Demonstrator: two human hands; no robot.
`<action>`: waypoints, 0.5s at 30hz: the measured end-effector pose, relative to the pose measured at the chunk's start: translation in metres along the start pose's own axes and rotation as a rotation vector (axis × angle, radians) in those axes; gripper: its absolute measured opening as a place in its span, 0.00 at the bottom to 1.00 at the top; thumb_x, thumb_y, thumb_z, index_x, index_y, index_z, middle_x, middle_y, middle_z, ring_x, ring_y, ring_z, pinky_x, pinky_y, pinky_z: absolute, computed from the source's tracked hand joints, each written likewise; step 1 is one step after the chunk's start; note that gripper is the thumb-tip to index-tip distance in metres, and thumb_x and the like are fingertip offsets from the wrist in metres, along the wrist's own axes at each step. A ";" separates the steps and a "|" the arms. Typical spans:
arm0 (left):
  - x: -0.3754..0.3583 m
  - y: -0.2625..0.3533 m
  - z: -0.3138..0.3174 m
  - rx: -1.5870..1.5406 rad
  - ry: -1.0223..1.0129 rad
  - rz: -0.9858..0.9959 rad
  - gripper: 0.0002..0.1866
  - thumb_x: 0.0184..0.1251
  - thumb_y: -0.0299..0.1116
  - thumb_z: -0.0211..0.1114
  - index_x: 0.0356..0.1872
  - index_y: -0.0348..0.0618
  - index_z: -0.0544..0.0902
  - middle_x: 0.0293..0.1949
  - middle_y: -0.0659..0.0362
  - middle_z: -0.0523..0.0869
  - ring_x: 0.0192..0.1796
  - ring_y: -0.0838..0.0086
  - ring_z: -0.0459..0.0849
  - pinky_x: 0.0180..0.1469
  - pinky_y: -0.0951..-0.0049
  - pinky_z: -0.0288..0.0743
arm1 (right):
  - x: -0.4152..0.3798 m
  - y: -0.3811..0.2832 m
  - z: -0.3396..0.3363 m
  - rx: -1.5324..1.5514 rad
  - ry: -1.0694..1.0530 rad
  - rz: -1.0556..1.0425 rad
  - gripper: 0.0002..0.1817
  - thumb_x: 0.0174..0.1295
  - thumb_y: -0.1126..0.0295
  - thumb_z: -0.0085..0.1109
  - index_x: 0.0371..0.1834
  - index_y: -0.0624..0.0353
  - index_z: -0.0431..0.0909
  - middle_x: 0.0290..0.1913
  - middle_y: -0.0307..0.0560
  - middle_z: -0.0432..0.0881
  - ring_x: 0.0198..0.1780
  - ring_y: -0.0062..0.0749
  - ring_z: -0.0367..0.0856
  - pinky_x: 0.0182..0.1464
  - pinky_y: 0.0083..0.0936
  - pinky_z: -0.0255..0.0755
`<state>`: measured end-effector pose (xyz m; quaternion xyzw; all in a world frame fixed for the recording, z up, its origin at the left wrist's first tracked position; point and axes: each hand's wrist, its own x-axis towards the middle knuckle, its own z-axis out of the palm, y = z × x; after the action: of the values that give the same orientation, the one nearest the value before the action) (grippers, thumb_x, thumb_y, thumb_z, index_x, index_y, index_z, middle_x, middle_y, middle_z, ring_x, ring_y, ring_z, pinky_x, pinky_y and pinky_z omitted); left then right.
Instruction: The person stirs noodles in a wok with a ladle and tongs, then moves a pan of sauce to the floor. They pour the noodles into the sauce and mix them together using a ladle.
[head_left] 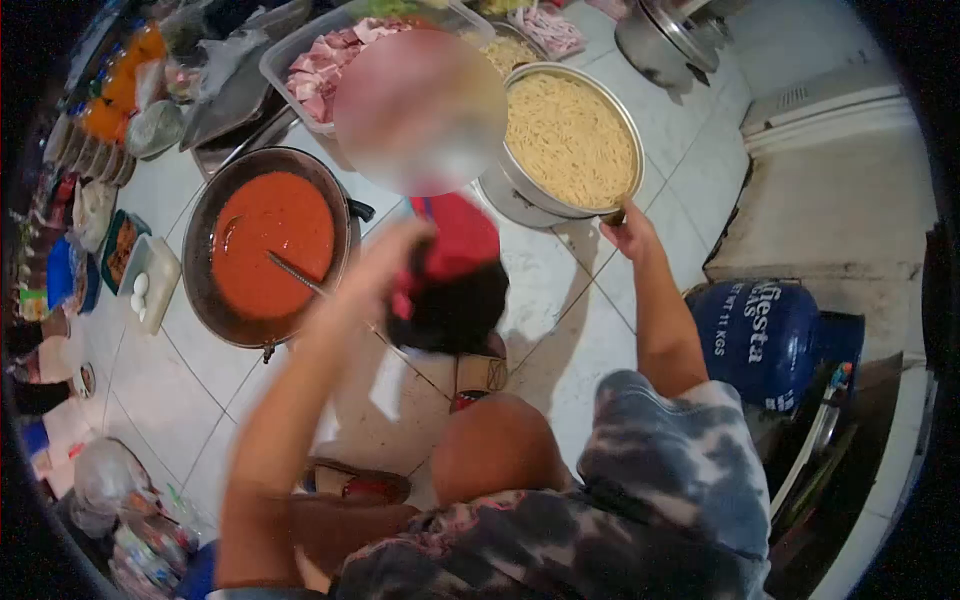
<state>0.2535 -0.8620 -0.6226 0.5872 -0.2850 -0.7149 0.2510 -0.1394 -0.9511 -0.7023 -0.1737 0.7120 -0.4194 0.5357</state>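
Note:
My right hand [632, 230] is closed on the side handle of a metal pot [637, 140] full of pale short-cut pasta [570, 137]. My left hand [402, 245] is smeared by motion, so its grip cannot be made out. It overlaps the edge of a red and black fabric thing [455, 245] in front of me. Left of that hand, a wide dark pan [197, 290] holds red sauce [270, 235]. A metal utensil [290, 270] leans in the sauce, its handle end hidden behind my left forearm.
A plastic tub of raw meat [320, 75] stands behind, partly covered by a blurred patch. White eggs [139, 292] lie in a tray on the left. A blue gas cylinder [755, 340] stands at right. A lidded pot [660, 45] is at the back; plastic bags [115, 475] lie front left.

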 end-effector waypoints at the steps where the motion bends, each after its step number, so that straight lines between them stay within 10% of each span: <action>1: -0.054 0.058 -0.014 0.051 0.131 0.078 0.21 0.46 0.50 0.57 0.38 0.47 0.75 0.34 0.62 0.77 0.34 0.76 0.74 0.34 0.74 0.67 | 0.005 -0.003 0.007 -0.027 0.051 0.021 0.20 0.54 0.51 0.48 0.37 0.57 0.70 0.31 0.45 0.73 0.29 0.30 0.72 0.26 0.27 0.73; 3: -0.055 0.105 -0.098 0.118 0.183 0.556 0.21 0.47 0.48 0.57 0.42 0.48 0.74 0.38 0.58 0.77 0.31 0.73 0.75 0.31 0.72 0.71 | 0.021 0.006 0.001 0.025 -0.068 -0.027 0.19 0.54 0.53 0.48 0.37 0.58 0.70 0.30 0.44 0.73 0.27 0.28 0.72 0.22 0.24 0.71; 7: -0.123 0.156 -0.136 -0.156 0.240 0.506 0.19 0.45 0.42 0.62 0.38 0.42 0.74 0.36 0.58 0.79 0.37 0.72 0.77 0.44 0.72 0.70 | -0.004 0.000 0.018 -0.025 -0.078 0.035 0.17 0.45 0.60 0.53 0.35 0.58 0.69 0.29 0.45 0.73 0.30 0.29 0.74 0.28 0.24 0.73; 13: -0.048 0.076 -0.120 -0.196 0.152 0.198 0.24 0.47 0.39 0.59 0.46 0.39 0.70 0.39 0.55 0.78 0.39 0.69 0.77 0.48 0.71 0.68 | -0.014 -0.011 0.021 0.131 -0.249 0.031 0.11 0.41 0.68 0.49 0.29 0.61 0.68 0.24 0.45 0.73 0.21 0.31 0.74 0.18 0.20 0.71; 15: -0.022 0.048 -0.091 -0.143 0.084 0.021 0.24 0.48 0.38 0.58 0.49 0.41 0.69 0.41 0.56 0.77 0.42 0.70 0.76 0.49 0.71 0.67 | -0.021 -0.029 0.023 0.118 -0.143 0.160 0.16 0.40 0.71 0.47 0.34 0.67 0.66 0.30 0.50 0.73 0.26 0.35 0.76 0.31 0.28 0.78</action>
<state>0.3480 -0.8907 -0.5867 0.5943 -0.2287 -0.7053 0.3116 -0.1168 -0.9632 -0.6688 -0.1141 0.6576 -0.4030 0.6262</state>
